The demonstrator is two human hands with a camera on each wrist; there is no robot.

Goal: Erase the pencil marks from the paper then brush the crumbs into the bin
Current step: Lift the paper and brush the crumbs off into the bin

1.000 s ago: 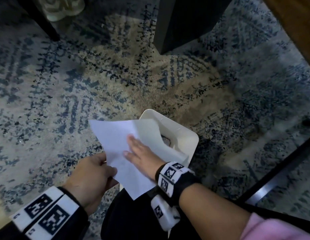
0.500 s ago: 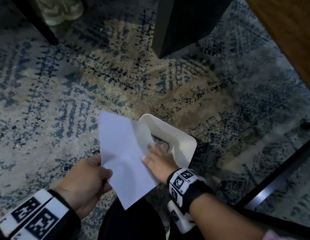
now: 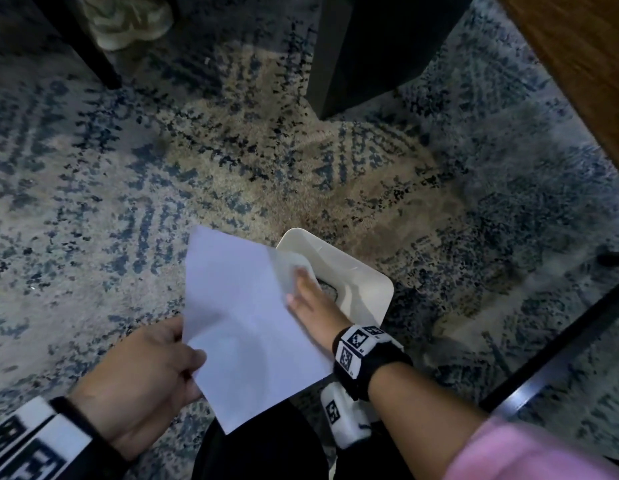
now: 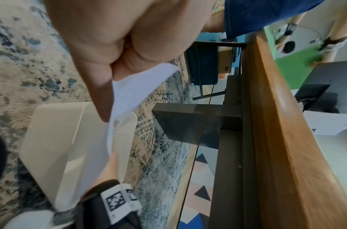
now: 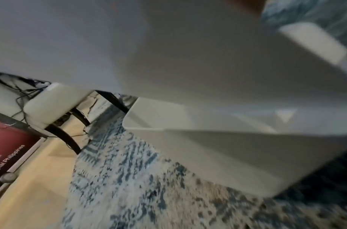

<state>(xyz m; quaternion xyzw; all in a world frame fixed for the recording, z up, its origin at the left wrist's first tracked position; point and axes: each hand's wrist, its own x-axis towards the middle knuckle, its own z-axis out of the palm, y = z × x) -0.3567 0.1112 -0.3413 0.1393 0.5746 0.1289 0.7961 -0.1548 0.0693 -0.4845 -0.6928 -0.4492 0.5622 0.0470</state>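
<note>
A white sheet of paper [image 3: 242, 323] hangs tilted over the left side of a white bin [image 3: 370, 282] on the carpet. My left hand [image 3: 192, 356] pinches the sheet's lower left edge, thumb on top; in the left wrist view the left hand [image 4: 108, 93] grips the paper [image 4: 133, 93] above the bin [image 4: 57, 139]. My right hand [image 3: 301, 282] lies with straight fingers at the sheet's right edge, over the bin's opening. The right wrist view is blurred and shows only the paper [image 5: 129, 46] and the bin [image 5: 227, 155]. I see no pencil marks or crumbs.
A blue and beige patterned carpet [image 3: 162, 185] covers the floor. A dark furniture leg [image 3: 353, 46] stands behind the bin, a shoe [image 3: 128, 22] lies far left, a wooden table edge [image 3: 578, 64] is at the upper right, and a black metal bar [image 3: 543, 368] runs at the right.
My right hand has swept from the middle of the sheet to its right edge over the bin. The paper has turned steeper in my left hand.
</note>
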